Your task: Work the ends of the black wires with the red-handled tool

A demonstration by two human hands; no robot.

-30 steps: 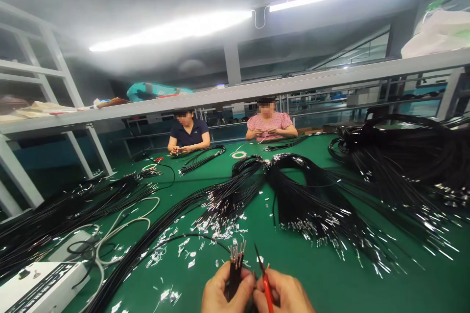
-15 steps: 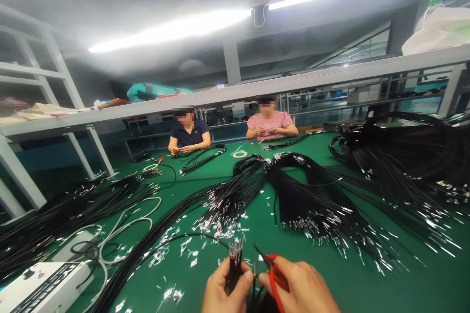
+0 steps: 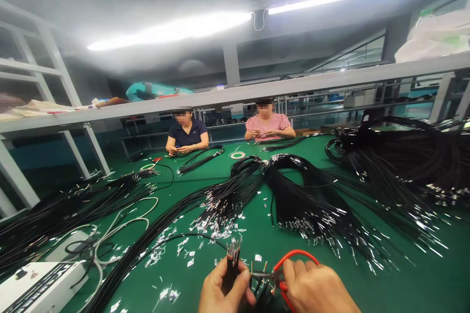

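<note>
My left hand (image 3: 223, 291) is closed around a bunch of black cables (image 3: 232, 274), whose bare, silvery ends point upward. In my right hand (image 3: 314, 283) are red-handled pliers (image 3: 298, 254), turned sideways with their narrow dark jaws pointing left. The jaw tips are at a thin cable end beside my left thumb; whether they close on it I cannot tell. More cable ends with copper-coloured tips show just below the jaws. The lower part of the bunch is hidden by my fingers and the frame edge.
Black cable bundles (image 3: 312, 195) lie across the green table (image 3: 205, 293), amid small silvery scraps (image 3: 169, 294). A white box (image 3: 40, 286) and pale cords (image 3: 149, 210) are at left. Two people (image 3: 188, 134) sit opposite with their hands together. A shelf (image 3: 220, 100) spans above.
The pliers have swung from pointing up and left to lying nearly level, their jaws now at a cable end by my left thumb. Their handles are spread wider. My left hand keeps its grip.
</note>
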